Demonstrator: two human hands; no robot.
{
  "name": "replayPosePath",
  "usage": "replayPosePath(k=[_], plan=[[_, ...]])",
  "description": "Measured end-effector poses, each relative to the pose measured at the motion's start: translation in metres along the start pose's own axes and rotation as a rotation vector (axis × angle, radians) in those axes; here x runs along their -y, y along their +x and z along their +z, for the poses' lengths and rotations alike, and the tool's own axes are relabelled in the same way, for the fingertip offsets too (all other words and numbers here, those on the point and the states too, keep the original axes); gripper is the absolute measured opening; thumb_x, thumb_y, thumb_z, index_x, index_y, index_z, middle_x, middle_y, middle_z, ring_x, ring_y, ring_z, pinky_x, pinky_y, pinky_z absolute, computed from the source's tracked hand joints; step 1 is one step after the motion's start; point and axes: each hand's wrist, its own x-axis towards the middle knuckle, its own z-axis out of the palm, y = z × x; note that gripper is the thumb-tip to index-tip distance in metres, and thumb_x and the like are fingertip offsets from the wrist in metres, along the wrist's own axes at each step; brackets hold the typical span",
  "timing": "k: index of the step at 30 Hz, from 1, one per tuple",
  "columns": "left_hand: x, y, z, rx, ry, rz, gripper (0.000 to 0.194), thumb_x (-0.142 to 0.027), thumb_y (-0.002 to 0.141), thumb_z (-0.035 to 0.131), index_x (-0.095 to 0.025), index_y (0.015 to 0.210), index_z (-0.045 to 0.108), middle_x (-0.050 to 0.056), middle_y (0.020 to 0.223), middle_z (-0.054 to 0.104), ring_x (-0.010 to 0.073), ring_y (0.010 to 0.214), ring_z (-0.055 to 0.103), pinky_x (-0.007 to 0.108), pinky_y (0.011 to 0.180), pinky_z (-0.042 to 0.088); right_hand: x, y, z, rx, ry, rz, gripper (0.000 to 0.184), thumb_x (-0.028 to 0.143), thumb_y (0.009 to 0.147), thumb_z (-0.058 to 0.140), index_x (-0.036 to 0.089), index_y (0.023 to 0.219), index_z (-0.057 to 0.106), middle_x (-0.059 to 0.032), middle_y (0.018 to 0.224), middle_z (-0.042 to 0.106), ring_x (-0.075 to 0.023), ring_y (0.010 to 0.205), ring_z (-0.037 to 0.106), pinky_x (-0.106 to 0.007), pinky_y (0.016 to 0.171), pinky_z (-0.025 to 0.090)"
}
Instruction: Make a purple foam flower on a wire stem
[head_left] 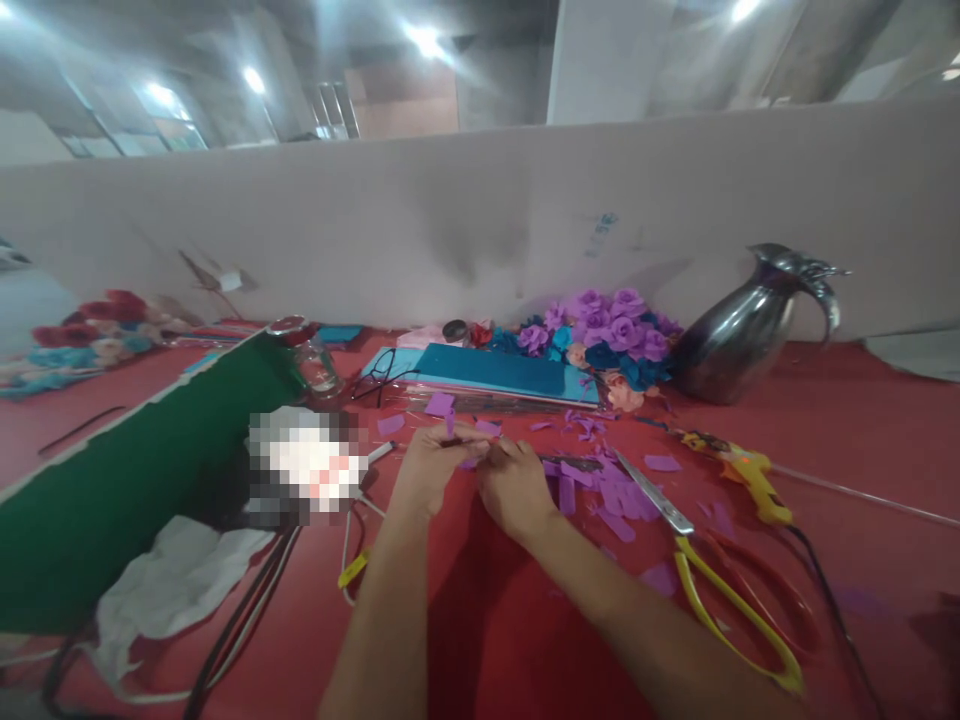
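My left hand and my right hand meet at the middle of the red table, fingers pinched close together. A small purple paper strip sticks up from the fingers of my left hand. What my right fingertips pinch is too small and hidden to make out. Cut purple paper pieces lie scattered to the right of my hands, with others behind them. Large scissors with yellow and red handles rest partly open on the table, right of my right forearm.
A yellow glue gun with a black cord lies at right, before a tilted metal jug. Purple paper flowers and blue sheets stand along the back. On the left are a green board, a glass jar, cables and crumpled white paper.
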Motion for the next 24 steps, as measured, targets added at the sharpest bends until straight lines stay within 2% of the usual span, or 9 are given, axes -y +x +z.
replayPosePath(k=[2,4,5,8,10,15,21,24], plan=[[0.0,0.0,-0.001,0.016,0.051,-0.004,0.008,-0.018,0.055,0.077,-0.019,0.063,0.076,0.006,0.063,0.07,0.0165,0.058,0.059,0.027,0.056,0.045,-0.002,0.0,0.0,0.005,0.018,0.016,0.025,0.015,0.089,0.047,0.015,0.088,0.072,-0.0136,0.09,0.07,-0.0259,0.096,0.056,-0.037,0.079,0.039],[0.002,0.002,-0.006,-0.025,0.196,-0.01,0.005,-0.019,0.058,0.075,-0.02,0.063,0.076,0.006,0.061,0.07,0.0184,0.057,0.059,0.028,0.054,0.044,-0.004,0.001,-0.002,0.011,0.047,0.057,0.025,0.016,0.089,0.048,0.017,0.088,0.073,-0.0118,0.09,0.071,-0.0252,0.095,0.058,-0.036,0.079,0.04],[0.004,0.003,-0.01,-0.076,0.304,-0.014,0.004,-0.019,0.059,0.074,-0.021,0.062,0.075,0.006,0.059,0.069,0.0197,0.057,0.06,0.029,0.054,0.043,-0.005,0.002,-0.003,0.013,0.067,0.086,0.024,0.017,0.089,0.049,0.019,0.088,0.073,-0.0104,0.09,0.072,-0.0246,0.094,0.058,-0.035,0.079,0.041],[0.007,0.007,-0.024,-0.34,0.732,-0.003,0.011,-0.013,0.058,0.072,-0.022,0.052,0.07,0.007,0.056,0.068,0.0237,0.063,0.062,0.029,0.058,0.04,-0.009,0.005,-0.004,0.016,0.158,0.16,0.022,0.019,0.087,0.054,0.024,0.091,0.074,-0.0058,0.092,0.073,-0.0219,0.095,0.06,-0.031,0.078,0.043],[0.008,0.009,-0.031,-0.386,0.899,-0.039,0.013,-0.012,0.06,0.07,-0.022,0.052,0.069,0.008,0.058,0.068,0.0247,0.066,0.063,0.029,0.061,0.039,-0.013,0.007,-0.004,0.016,0.221,0.196,0.018,0.023,0.086,0.057,0.026,0.092,0.074,-0.0036,0.094,0.074,-0.0206,0.095,0.06,-0.029,0.076,0.043],[0.012,0.01,-0.04,-0.35,1.074,-0.121,0.009,-0.019,0.067,0.065,-0.022,0.063,0.072,0.007,0.065,0.07,0.0239,0.068,0.063,0.029,0.062,0.037,-0.019,0.009,-0.003,0.026,0.363,0.235,0.017,0.029,0.088,0.058,0.026,0.088,0.075,-0.0036,0.091,0.075,-0.0195,0.093,0.062,-0.028,0.076,0.042],[0.015,0.008,-0.033,-0.32,0.897,-0.089,0.012,-0.011,0.058,0.07,-0.024,0.057,0.07,0.004,0.058,0.068,0.0225,0.065,0.061,0.028,0.062,0.037,-0.02,0.013,0.0,0.007,0.421,0.238,0.019,0.016,0.084,0.056,0.022,0.089,0.074,-0.0051,0.092,0.074,-0.0199,0.092,0.062,-0.028,0.079,0.041],[0.012,0.008,-0.028,-0.277,1.002,-0.144,0.01,-0.014,0.061,0.07,-0.023,0.062,0.072,0.004,0.063,0.07,0.0222,0.07,0.064,0.028,0.064,0.039,-0.02,0.014,0.004,-0.011,0.46,0.266,0.017,0.016,0.082,0.058,0.022,0.09,0.072,-0.0046,0.09,0.073,-0.0199,0.089,0.062,-0.028,0.076,0.042]])
